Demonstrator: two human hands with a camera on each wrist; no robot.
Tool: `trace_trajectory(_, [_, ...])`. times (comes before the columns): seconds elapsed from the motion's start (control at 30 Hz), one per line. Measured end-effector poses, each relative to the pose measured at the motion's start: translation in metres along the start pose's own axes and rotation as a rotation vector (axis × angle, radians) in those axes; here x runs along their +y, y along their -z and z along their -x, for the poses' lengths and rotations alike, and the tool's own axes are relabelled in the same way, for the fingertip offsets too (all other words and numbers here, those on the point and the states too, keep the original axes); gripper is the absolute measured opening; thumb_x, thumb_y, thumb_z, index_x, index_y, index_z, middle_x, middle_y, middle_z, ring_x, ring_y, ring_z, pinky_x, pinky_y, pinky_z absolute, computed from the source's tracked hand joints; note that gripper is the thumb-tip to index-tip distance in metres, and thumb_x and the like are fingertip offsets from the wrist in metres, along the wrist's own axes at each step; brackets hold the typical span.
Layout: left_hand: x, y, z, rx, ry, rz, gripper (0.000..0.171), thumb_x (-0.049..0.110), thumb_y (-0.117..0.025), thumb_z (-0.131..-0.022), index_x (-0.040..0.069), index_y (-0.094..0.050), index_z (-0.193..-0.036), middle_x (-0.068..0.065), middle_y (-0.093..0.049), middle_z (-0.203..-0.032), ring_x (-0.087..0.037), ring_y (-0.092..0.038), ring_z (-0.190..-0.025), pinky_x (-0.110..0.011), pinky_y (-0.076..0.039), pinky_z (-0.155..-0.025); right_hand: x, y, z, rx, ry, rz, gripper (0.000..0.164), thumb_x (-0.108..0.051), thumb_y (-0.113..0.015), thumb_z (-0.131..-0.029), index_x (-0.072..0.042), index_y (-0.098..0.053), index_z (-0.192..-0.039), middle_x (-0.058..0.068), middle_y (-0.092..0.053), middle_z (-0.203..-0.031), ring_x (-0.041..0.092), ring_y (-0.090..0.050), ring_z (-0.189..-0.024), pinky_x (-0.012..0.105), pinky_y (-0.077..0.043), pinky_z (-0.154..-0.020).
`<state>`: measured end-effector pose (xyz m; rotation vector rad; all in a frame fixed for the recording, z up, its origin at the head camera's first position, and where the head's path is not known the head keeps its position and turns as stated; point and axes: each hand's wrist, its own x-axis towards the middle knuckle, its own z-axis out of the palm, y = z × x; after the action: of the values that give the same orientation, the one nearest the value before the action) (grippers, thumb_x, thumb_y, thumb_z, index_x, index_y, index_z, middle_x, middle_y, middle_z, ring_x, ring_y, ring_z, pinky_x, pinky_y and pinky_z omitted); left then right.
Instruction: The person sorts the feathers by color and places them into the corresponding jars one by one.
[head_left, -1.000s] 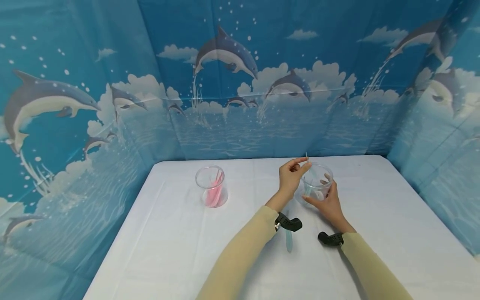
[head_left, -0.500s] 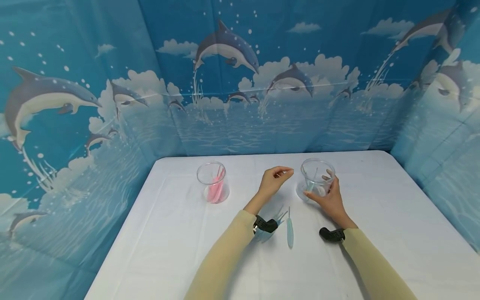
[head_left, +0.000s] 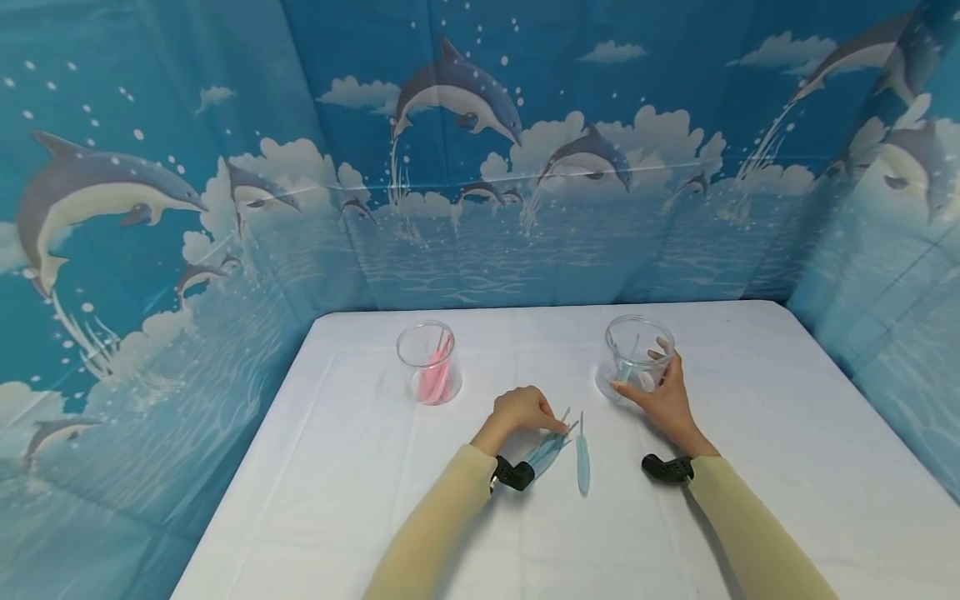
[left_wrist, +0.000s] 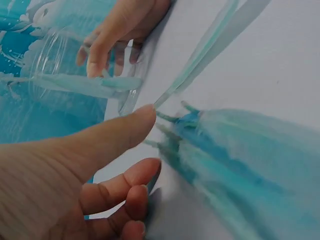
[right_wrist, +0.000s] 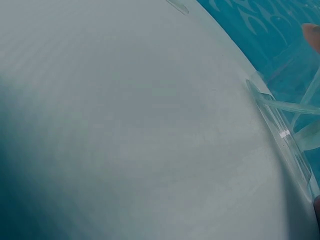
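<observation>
My right hand (head_left: 670, 410) grips the side of a clear jar (head_left: 602, 382), which stands upright at the back right. Teal sticks with slim handles and thin tips (left_wrist: 85, 86) lean inside that jar. My left hand (head_left: 520, 408) hovers low over a fanned bunch of similar teal sticks (head_left: 546, 454). In the left wrist view, its thumb (left_wrist: 125, 131) and curved fingers are apart, right at the bunch's thin ends, with nothing gripped. One single teal stick (head_left: 583, 468) lies just right of the bunch. The right wrist view catches the jar's base (right_wrist: 285, 137) at its edge.
A second clear jar (head_left: 414, 385) stands at the back left and holds several pink sticks (head_left: 433, 379). White cloth covers the table (head_left: 315, 492). A blue dolphin-print curtain (head_left: 480, 250) rises behind the table and along its sides.
My left hand has drawn back from the right jar's rim and come down left and nearer to the bunch of teal sticks. The right hand keeps holding the jar.
</observation>
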<state>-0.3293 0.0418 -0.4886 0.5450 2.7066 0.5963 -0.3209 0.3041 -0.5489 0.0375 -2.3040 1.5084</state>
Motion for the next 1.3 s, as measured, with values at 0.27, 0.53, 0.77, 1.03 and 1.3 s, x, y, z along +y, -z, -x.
trace_trajectory(0.27, [0.009,-0.014,-0.004,0.084,0.027,-0.086,0.029,0.05,-0.077,-0.074,0.022,-0.071,-0.07,0.013,-0.057,-0.063,-0.007,-0.049,-0.057,-0.026,-0.039,-0.052,0.0,0.001,0.0,-0.004,0.008,-0.002,0.108,-0.022,-0.083,-0.074,-0.018,-0.007,-0.151,0.026,-0.024,-0.146,0.046,-0.025,-0.132,0.062,-0.022,-0.103])
trace_trajectory(0.53, [0.01,-0.014,0.002,0.086,0.029,-0.057,0.029,0.049,-0.077,-0.074,0.021,-0.073,-0.073,0.013,-0.058,-0.064,-0.008,-0.051,-0.057,-0.026,-0.04,-0.052,0.0,-0.001,0.0,-0.008,0.02,-0.008,0.107,-0.022,-0.083,-0.074,-0.021,-0.009,-0.151,0.024,-0.025,-0.145,0.045,-0.026,-0.132,0.063,-0.023,-0.101])
trace_trajectory(0.77, [0.004,-0.013,0.007,0.062,0.014,-0.04,0.026,0.046,-0.078,-0.074,0.022,-0.071,-0.067,0.013,-0.056,-0.061,-0.007,-0.049,-0.055,-0.025,-0.038,-0.05,0.002,0.0,-0.001,-0.011,0.022,-0.012,0.107,-0.02,-0.083,-0.074,-0.021,-0.009,-0.151,0.024,-0.026,-0.145,0.045,-0.027,-0.131,0.062,-0.024,-0.101])
trace_trajectory(1.03, [0.002,-0.012,0.006,0.005,-0.008,0.0,0.023,0.043,-0.077,-0.076,0.023,-0.07,-0.069,0.013,-0.057,-0.063,-0.007,-0.05,-0.057,-0.025,-0.039,-0.052,0.001,0.0,-0.001,-0.015,0.017,-0.017,0.107,-0.022,-0.084,-0.073,-0.022,-0.01,-0.151,0.023,-0.026,-0.145,0.044,-0.027,-0.132,0.063,-0.024,-0.1])
trace_trajectory(1.3, [0.016,-0.017,-0.002,0.06,-0.018,-0.062,0.027,0.048,-0.076,-0.076,0.023,-0.067,-0.07,0.013,-0.056,-0.065,-0.007,-0.05,-0.059,-0.026,-0.039,-0.054,0.001,0.0,0.001,-0.008,0.026,-0.02,0.107,-0.02,-0.083,-0.074,-0.022,-0.01,-0.151,0.023,-0.026,-0.145,0.044,-0.027,-0.131,0.064,-0.024,-0.1])
